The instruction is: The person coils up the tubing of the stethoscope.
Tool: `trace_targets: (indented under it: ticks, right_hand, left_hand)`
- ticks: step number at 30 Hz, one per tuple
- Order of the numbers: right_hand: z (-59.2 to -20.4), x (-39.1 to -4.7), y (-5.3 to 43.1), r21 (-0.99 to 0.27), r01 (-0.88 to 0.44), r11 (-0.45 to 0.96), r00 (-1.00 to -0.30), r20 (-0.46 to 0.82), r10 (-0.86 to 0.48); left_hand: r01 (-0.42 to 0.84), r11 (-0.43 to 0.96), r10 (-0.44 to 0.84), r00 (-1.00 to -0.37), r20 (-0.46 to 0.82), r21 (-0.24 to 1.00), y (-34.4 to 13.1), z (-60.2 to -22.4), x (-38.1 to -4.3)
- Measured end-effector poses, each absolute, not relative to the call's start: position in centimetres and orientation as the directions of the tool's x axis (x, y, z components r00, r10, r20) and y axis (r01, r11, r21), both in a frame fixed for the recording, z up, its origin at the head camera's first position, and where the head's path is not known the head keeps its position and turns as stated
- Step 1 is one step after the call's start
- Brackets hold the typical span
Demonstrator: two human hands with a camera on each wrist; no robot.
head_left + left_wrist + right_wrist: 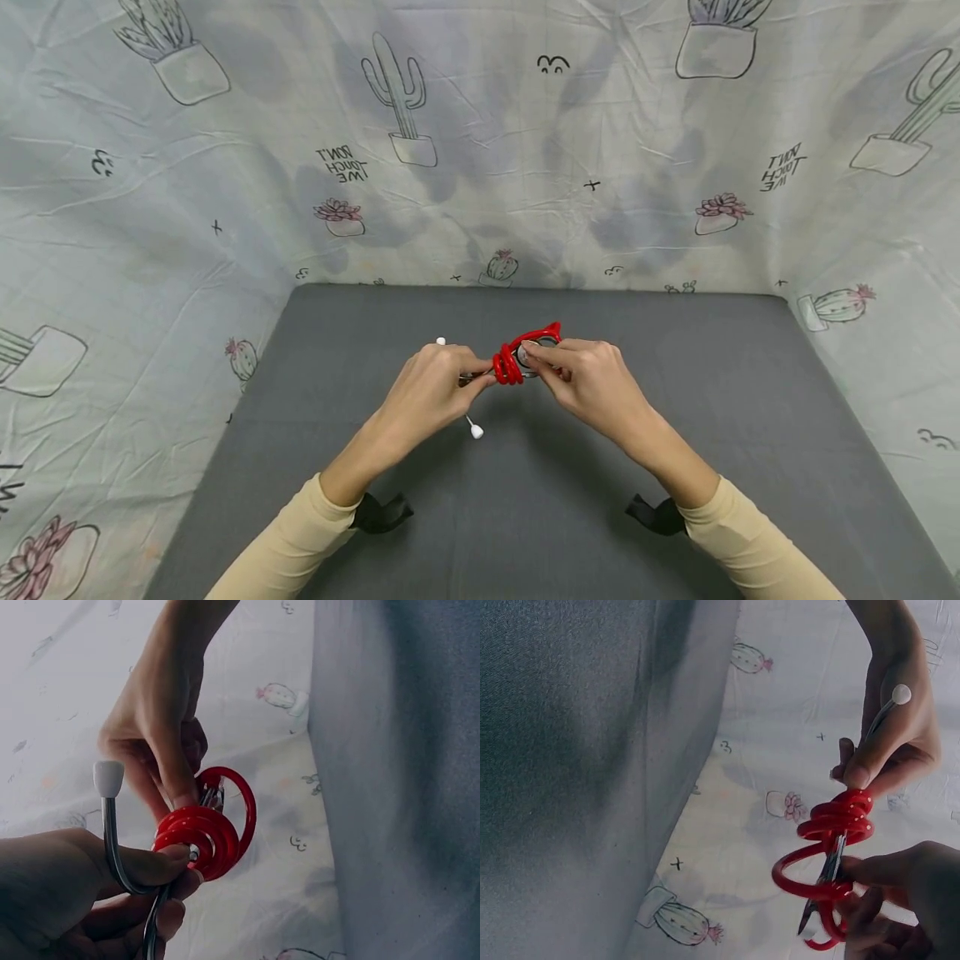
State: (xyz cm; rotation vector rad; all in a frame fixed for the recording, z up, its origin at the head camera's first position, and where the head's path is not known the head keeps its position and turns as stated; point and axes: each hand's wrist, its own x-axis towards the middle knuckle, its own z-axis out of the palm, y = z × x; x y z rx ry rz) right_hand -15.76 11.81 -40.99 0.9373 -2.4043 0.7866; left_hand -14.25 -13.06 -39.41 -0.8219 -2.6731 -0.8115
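Held up above the table is a stethoscope (508, 367), its red tubing wound in several tight coils around its metal parts. My left hand (427, 387) pinches the metal ear tubes just beside the coils. One white ear tip (477, 432) sticks out below that hand and another (441, 341) above it. At the other end, my right hand (596, 383) pinches the round chest piece (523, 353) between thumb and fingers. A loop of red tubing (784, 874) bulges out near the right fingers in the right wrist view. My fingers hide part of the chest piece.
A grey table (547, 517) lies beneath both hands. Pale cloth (495, 108) printed with cacti hangs behind it and along both sides. Black straps (382, 514) show at both wrists.
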Motion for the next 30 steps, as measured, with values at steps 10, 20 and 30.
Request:
trace_targets:
  ticks: [10, 20, 30]
  right_hand:
    - [-40.6, -15.8, 11.5, -0.333, -0.613, 0.716, -0.758, 0.504, -0.415]
    - [-40.9, -16.3, 10.9, -0.285, -0.575, 0.767, -0.771, 0.502, -0.392]
    - [-41.1, -17.3, 10.5, -0.317, -0.519, 0.793, -0.825, 0.427, -0.369]
  left_hand:
    - [0.548, 0.729, 0.421, -0.832, 0.362, 0.411, -11.9, -39.7, -14.3]
    - [0.520, 0.746, 0.394, -0.848, 0.354, 0.415, -11.0, -40.5, -14.5]
    - [0.511, 0.761, 0.370, -0.848, 0.380, 0.399, -10.5, -41.7, -14.6]
